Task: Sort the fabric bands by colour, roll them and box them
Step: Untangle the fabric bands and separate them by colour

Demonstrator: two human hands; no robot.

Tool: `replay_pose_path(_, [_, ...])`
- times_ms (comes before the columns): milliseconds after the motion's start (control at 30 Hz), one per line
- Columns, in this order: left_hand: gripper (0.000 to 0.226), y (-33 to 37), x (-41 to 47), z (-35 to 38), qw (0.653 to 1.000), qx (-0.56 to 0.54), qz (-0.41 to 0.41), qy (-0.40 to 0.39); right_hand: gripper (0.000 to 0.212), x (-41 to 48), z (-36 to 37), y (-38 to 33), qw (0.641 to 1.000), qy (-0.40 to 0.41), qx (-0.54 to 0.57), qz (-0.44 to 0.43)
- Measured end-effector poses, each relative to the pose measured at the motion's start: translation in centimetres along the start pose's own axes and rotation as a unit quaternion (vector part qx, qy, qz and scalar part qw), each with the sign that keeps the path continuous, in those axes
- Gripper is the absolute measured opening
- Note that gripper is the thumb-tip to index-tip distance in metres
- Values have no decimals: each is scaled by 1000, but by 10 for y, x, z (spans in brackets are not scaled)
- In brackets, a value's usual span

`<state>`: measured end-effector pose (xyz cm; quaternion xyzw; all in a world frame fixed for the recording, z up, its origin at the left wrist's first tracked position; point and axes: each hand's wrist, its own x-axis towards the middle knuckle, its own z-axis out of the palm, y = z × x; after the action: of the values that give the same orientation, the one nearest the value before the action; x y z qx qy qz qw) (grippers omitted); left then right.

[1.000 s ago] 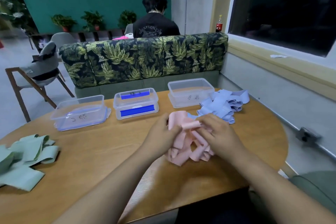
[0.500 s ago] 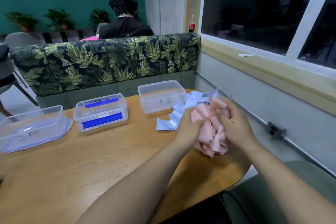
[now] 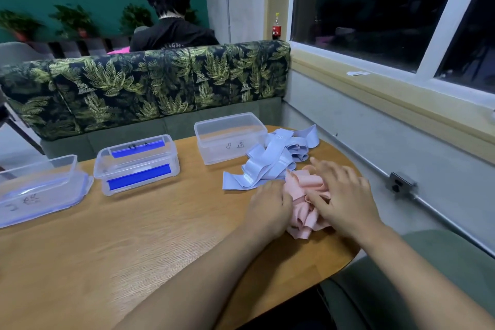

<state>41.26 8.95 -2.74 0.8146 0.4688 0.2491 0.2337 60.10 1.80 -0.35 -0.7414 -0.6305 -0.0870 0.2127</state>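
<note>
Sorting looks nearly done: right hand [image 3: 345,201] presses spread-fingered on the pink bands [image 3: 302,186], left hand [image 3: 270,203] curled beside them, grip unclear. Next, free one band to roll.

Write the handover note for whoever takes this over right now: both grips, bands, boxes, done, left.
Left grip: fingers curled against the pink bands; whether it holds them is hidden.
Right grip: fingers spread flat on that pile.
Blue bands: loose heap touching the pink pile, beside the right box.
Middle box has blue clips; left box is open.
Done: pink and blue lie in separate heaps.
Left: roll and box them; no rolled band shows.
</note>
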Motion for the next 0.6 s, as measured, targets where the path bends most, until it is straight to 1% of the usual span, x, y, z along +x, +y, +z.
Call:
replay_pose_path(100, [36, -4, 0, -13, 999, -26, -12, 36, 76, 4, -4, -2, 999, 11, 41, 2])
replay_pose_path(200, [40, -14, -1, -26, 998, -31, -15, 57, 72, 5, -6, -10, 997, -2, 75, -5])
replay_pose_path(333, [36, -27, -2, -38, 997, -26, -24, 70, 64, 3, -3, -19, 995, -9, 96, -7])
replay_pose_path(533, [32, -49, -10, -51, 996, -19, -15, 85, 58, 7, 0, -28, 996, 8, 87, -35])
replay_pose_path(600, [32, -59, -13, -56, 994, -2, -8, 108, 52, 8, 0, -32, 996, 26, 74, -48])
